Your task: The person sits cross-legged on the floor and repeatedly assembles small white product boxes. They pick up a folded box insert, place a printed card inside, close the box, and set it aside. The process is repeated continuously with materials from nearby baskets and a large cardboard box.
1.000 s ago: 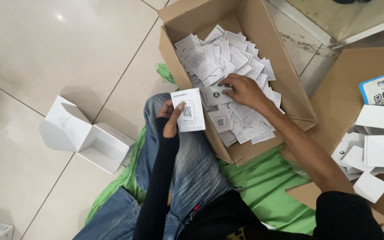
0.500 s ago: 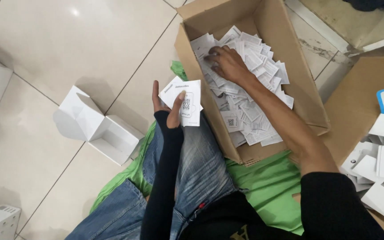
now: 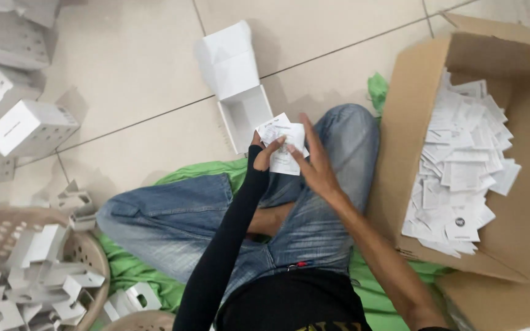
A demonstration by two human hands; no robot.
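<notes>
both hands grip the leaflets (image 3: 283,144) over the lap, left hand (image 3: 265,153) pinching, right hand (image 3: 314,165) fanning; open white box (image 3: 240,92) waits at 12 o'clock, carton (image 3: 400,122) at 3.

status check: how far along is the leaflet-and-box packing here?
Done: closed white boxes stacked at left. In hand: both hands, left hand and right hand, hold paper leaflets over the open white box. Left: cardboard carton still holds many leaflets.
</notes>
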